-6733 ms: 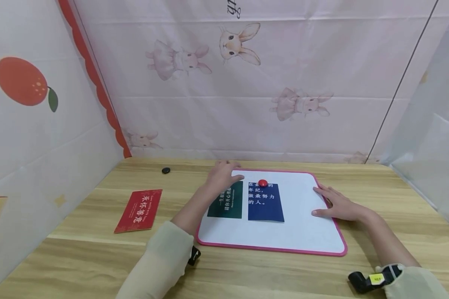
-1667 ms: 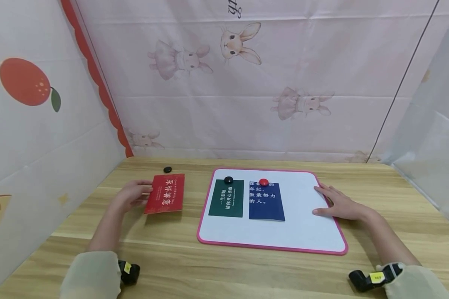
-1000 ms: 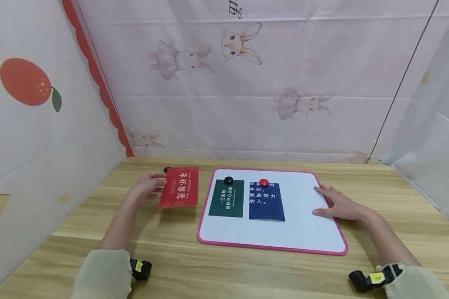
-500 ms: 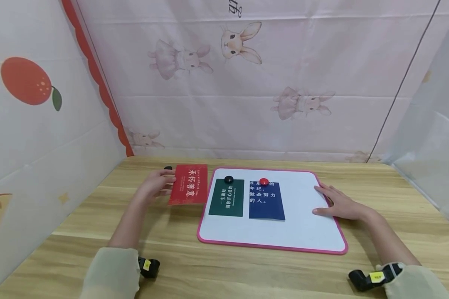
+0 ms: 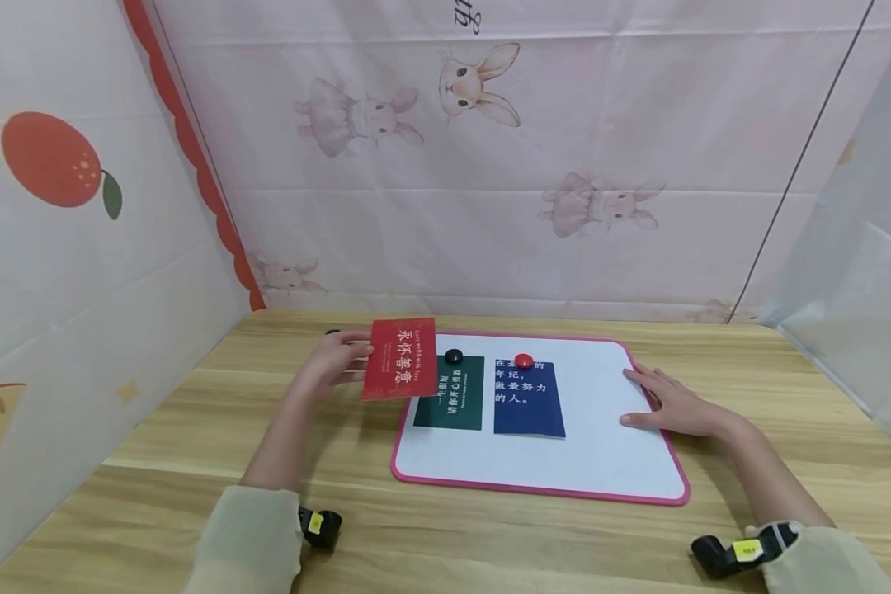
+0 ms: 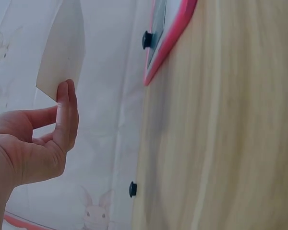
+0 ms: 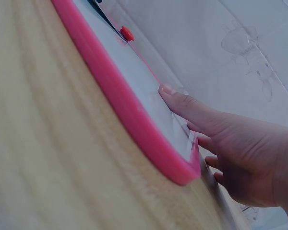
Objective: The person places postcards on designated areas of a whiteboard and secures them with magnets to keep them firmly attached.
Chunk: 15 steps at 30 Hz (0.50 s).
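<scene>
My left hand [image 5: 334, 360] pinches a red card [image 5: 401, 367] with white lettering at its left edge. That card is raised and overlaps the left end of the whiteboard [image 5: 601, 462] and part of the green card [image 5: 464, 404]. Its pale back shows in the left wrist view, between thumb and fingertips. On the pink-rimmed board lie the green card under a black magnet [image 5: 454, 356] and a blue card [image 5: 529, 412] under a red magnet [image 5: 523, 361]. At the board's right edge rests my right hand [image 5: 676, 406], thumb and a fingertip on the white surface.
Another black magnet [image 6: 133, 189] sits on the wooden table [image 5: 490, 544] behind my left hand, mostly hidden in the head view. Printed cloth walls [image 5: 601, 272] enclose the table at the back and both sides.
My left hand has left the green card, now under a black magnet, picked up the red card from the table and carried it rightward over the board's edge. The right hand has stayed put.
</scene>
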Each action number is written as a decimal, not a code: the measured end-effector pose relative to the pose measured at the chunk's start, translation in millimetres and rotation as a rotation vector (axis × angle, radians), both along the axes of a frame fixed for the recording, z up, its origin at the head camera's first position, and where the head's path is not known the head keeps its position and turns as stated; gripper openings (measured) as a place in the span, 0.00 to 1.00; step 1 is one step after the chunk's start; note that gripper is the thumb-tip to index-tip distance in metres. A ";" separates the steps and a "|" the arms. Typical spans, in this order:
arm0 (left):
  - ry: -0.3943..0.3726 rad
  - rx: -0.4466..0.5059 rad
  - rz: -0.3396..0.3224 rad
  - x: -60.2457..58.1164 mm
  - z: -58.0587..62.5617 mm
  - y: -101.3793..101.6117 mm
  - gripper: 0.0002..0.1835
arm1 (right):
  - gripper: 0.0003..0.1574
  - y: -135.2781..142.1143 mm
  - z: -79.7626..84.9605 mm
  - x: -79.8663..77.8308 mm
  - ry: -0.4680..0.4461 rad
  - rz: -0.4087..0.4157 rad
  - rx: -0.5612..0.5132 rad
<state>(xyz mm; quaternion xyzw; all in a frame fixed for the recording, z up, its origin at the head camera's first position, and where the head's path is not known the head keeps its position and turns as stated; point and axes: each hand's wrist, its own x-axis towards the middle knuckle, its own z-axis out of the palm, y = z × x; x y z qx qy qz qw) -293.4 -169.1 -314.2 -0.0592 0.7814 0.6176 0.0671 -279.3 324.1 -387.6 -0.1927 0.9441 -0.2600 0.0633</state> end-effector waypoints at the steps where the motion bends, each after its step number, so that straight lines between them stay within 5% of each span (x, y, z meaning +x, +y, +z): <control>1: -0.003 0.008 0.005 0.1 0.6 2.6 0.22 | 0.56 0.0 -0.2 -0.3 0.001 0.001 0.002; 15: 0.002 0.062 0.002 -4.5 7.5 37.9 0.23 | 0.55 -0.9 0.3 0.7 0.005 -0.003 0.001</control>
